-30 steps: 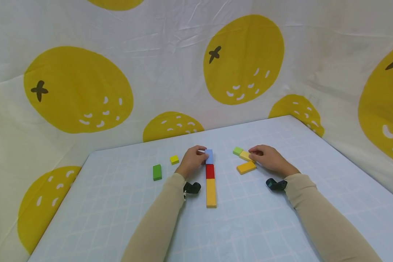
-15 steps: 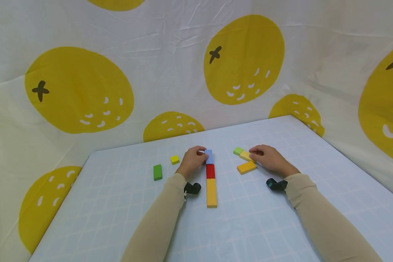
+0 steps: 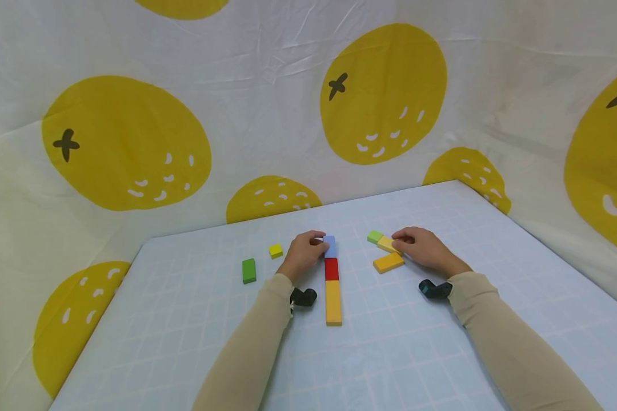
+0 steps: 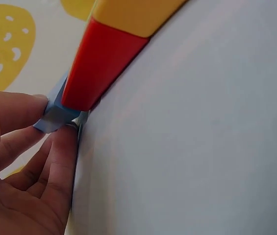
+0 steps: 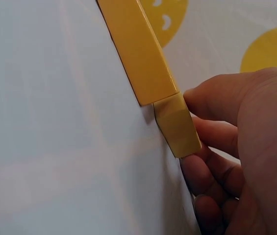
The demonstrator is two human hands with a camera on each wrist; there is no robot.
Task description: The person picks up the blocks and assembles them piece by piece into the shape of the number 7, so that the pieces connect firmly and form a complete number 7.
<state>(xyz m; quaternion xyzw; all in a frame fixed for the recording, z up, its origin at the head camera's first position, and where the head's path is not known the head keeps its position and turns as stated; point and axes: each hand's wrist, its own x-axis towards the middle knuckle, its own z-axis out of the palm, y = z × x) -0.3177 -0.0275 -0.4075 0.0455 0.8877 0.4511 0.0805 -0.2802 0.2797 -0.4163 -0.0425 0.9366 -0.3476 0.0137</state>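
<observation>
My left hand [image 3: 302, 253] pinches a light blue block [image 3: 330, 246] between thumb and fingers. That block lies at the far end of a straight row, touching a red block [image 3: 331, 269], with a long yellow-orange block [image 3: 333, 302] at the near end. In the left wrist view, the fingertips meet the blue block [image 4: 57, 115] beside the red one. To the right, my right hand [image 3: 424, 249] holds a pale yellow block [image 3: 387, 244] at its near end. A light green block [image 3: 375, 236] touches the pale block's far end. Close in front lies an orange block [image 3: 388, 262].
Left of the row lie a small bright yellow block [image 3: 275, 250] and a dark green block [image 3: 249, 271]. The table [image 3: 391, 354] has a pale blue gridded cover. A white curtain [image 3: 267, 114] with yellow fruit prints rises behind it.
</observation>
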